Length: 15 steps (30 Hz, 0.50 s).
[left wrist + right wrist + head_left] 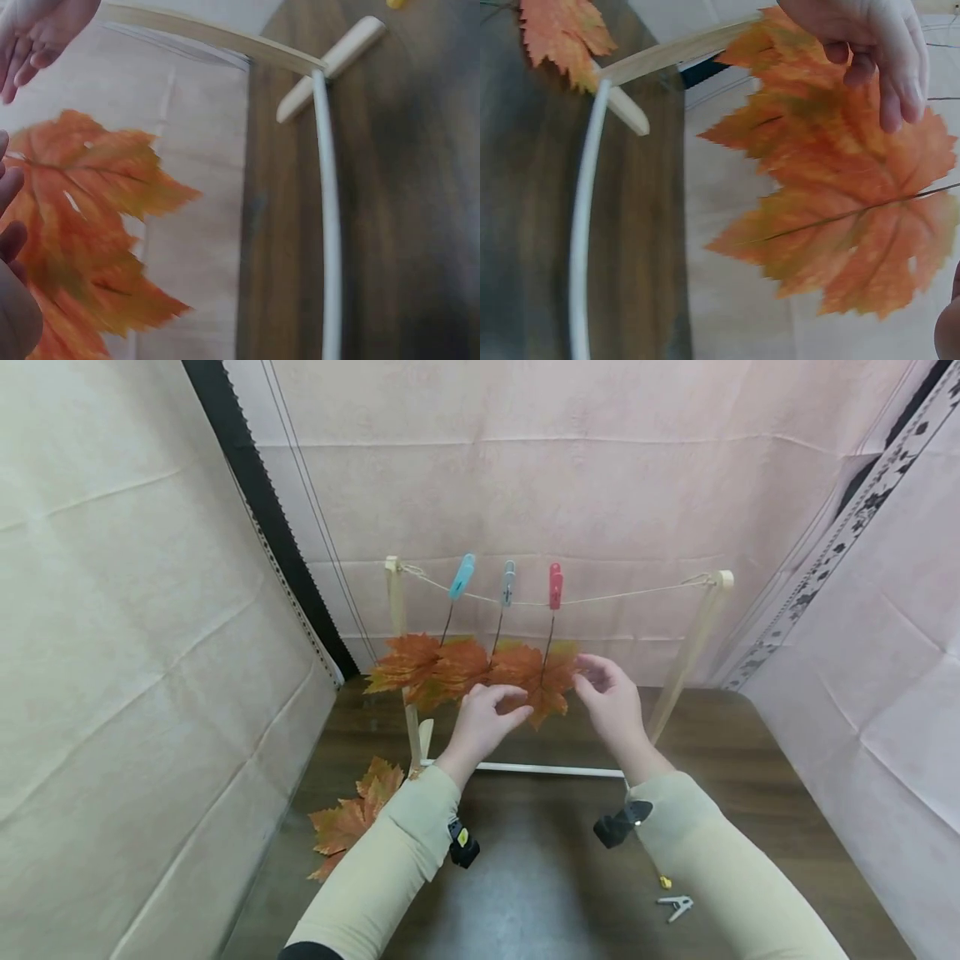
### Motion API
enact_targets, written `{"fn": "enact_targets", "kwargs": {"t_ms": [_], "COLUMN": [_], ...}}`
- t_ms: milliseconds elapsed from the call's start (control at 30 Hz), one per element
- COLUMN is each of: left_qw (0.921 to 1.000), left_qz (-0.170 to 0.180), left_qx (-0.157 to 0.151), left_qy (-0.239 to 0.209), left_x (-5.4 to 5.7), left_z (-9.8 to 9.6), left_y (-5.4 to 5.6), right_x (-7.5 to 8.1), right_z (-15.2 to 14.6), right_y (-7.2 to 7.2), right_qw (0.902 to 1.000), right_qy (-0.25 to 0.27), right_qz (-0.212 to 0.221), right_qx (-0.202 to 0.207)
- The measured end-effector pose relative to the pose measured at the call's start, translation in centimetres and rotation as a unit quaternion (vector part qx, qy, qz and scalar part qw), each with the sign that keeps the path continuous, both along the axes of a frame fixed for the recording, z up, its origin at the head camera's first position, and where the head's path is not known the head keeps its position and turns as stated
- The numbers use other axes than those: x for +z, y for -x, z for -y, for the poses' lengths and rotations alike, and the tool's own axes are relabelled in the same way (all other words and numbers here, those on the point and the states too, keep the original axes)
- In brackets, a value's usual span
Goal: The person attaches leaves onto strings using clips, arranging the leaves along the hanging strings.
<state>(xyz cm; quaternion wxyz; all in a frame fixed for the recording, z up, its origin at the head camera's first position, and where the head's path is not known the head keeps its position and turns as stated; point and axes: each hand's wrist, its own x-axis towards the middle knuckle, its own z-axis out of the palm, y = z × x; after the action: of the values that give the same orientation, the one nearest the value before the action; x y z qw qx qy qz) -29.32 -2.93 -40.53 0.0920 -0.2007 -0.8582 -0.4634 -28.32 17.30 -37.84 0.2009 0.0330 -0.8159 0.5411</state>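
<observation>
Three orange maple leaves hang by their stems from a string (630,597). A bright blue clothespin (462,578), a grey-blue clothespin (508,583) and a red clothespin (555,587) clip them there. My left hand (482,720) is beside the lower edge of the rightmost leaf (862,217), thumb and fingers parted with nothing between them. At that leaf's right edge is my right hand (613,706), its fingers loosely bent; whether the fingertips touch the leaf is unclear. In the left wrist view, the right hand (52,34) appears apart from the leaves.
The string runs between a left wooden post (395,597) and a right wooden post (688,660), joined low by a white rod (551,769). More maple leaves (348,822) lie on the table's left. A white clothespin (677,906) and small yellow object (665,882) lie near the right forearm.
</observation>
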Motion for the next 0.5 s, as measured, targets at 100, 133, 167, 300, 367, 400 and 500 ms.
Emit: {"fn": "enact_targets", "kwargs": {"t_ms": [100, 133, 167, 300, 367, 400, 500], "left_qw": [0.9999, 0.9997, 0.9996, 0.9990, 0.9989, 0.9987, 0.9973], "left_qz": [0.014, 0.023, 0.028, 0.038, 0.035, 0.036, 0.055], "left_qx": [-0.002, -0.001, 0.000, 0.004, 0.004, 0.003, 0.002], "left_qy": [0.008, 0.008, 0.010, 0.023, 0.032, 0.036, 0.049], "left_x": [-1.3, -1.8, -2.2, -3.7, -4.3, -4.5, -5.1], "left_z": [0.9, 1.2, 1.5, 2.8, 3.4, 3.8, 5.0], "left_y": [-0.2, -0.3, -0.4, -0.5, -0.6, -0.7, -0.9], "right_x": [-1.3, -1.7, -2.0, -3.6, -4.3, -4.6, -5.5], "right_z": [-0.2, -0.3, -0.3, -0.9, -1.2, -1.4, -2.1], "right_y": [-0.3, -0.4, -0.5, -0.9, -1.1, -1.2, -1.6], "right_qw": [0.9999, 0.9998, 0.9997, 0.9993, 0.9990, 0.9989, 0.9980], "right_qy": [-0.002, -0.006, -0.007, -0.006, -0.007, -0.007, -0.013], "right_qz": [0.013, 0.019, 0.024, 0.037, 0.043, 0.047, 0.062], "right_qx": [0.001, -0.001, -0.001, -0.004, -0.003, -0.003, 0.003]}}
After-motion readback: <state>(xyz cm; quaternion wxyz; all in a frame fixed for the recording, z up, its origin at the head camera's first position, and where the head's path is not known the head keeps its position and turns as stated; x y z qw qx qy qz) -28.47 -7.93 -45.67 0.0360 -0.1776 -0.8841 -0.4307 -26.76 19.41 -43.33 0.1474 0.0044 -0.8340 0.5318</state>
